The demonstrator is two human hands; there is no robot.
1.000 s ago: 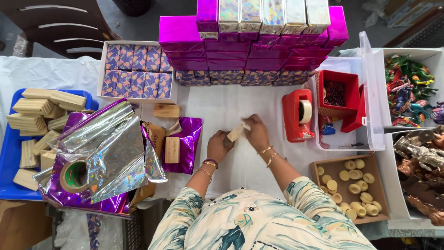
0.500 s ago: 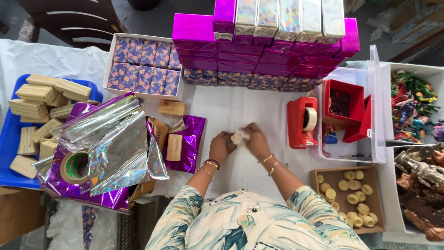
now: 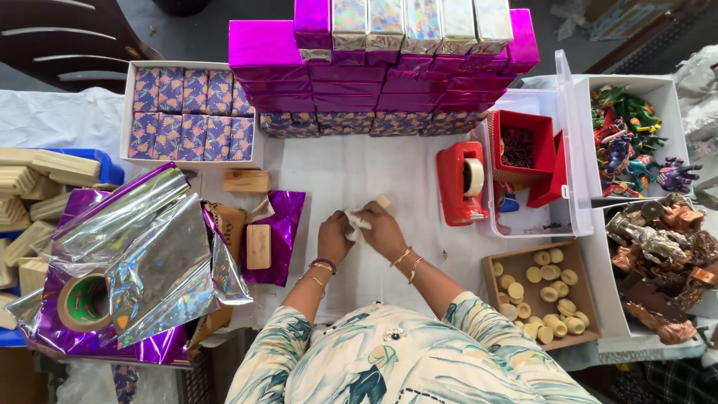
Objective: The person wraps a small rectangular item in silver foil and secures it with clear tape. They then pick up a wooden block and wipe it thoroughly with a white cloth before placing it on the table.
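Note:
My left hand (image 3: pixel 334 238) and my right hand (image 3: pixel 384 229) meet over the white table cover (image 3: pixel 389 172), both gripping one small pale wooden block (image 3: pixel 360 216) partly wrapped in white paper. One end of the block sticks out past my right fingers. A wooden block (image 3: pixel 258 246) lies on a magenta foil sheet (image 3: pixel 281 233) just left of my left hand. A red tape dispenser (image 3: pixel 461 183) stands to the right of my right hand.
Stacked magenta and silver wrapped boxes (image 3: pixel 389 60) fill the back. A white box of patterned packets (image 3: pixel 191 112) sits back left. Foil sheets (image 3: pixel 134 262) and a tape roll (image 3: pixel 84 302) lie left, beside wooden blocks (image 3: pixel 37 179). A tray of wooden discs (image 3: pixel 542 292) and figurines (image 3: pixel 651 247) sit right.
My hands have stayed together on the small block, turning it and folding paper around it. The view has shifted slightly.

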